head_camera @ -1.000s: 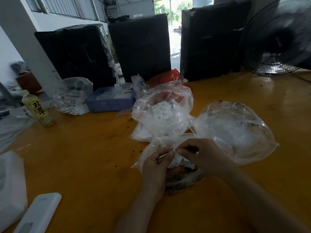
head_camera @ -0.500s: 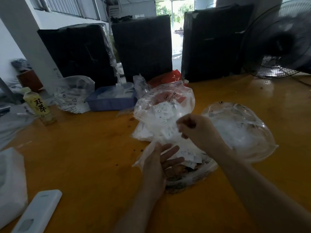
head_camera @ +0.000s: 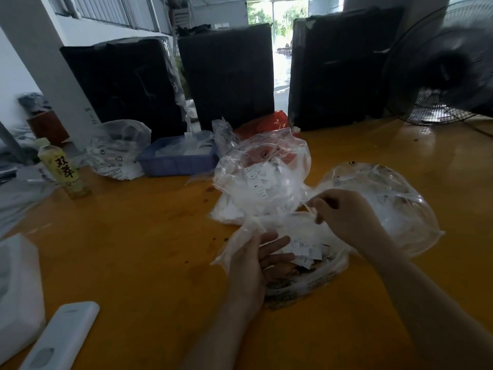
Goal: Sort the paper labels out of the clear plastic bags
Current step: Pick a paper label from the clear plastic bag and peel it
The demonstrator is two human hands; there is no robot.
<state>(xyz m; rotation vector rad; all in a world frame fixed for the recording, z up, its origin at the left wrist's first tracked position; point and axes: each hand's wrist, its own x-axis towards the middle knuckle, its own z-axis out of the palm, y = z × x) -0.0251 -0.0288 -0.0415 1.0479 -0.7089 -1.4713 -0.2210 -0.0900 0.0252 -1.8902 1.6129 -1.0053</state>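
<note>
A clear plastic bag (head_camera: 328, 273) lies open on the yellow table (head_camera: 133, 249) in front of me, with small white paper labels (head_camera: 304, 248) heaped inside. My left hand (head_camera: 256, 263) lies at the bag's left side, fingers straight over the opening. My right hand (head_camera: 346, 212) is raised above the bag, fingers curled and pinching a thin clear film of plastic. Behind it stand two puffed clear bags: one holding labels (head_camera: 264, 180), one at the right (head_camera: 386, 198).
A blue tray (head_camera: 176, 161) and another clear bag (head_camera: 117, 153) sit at the back left, beside a yellow drink bottle (head_camera: 64, 169). Black wrapped boxes (head_camera: 229, 73) line the far edge; a fan (head_camera: 450, 62) stands right. A white remote (head_camera: 61, 337) lies near left.
My hands parted from pinching together at the bag. The right hand rose and moved right with the film; the left hand opened and stayed at the bag.
</note>
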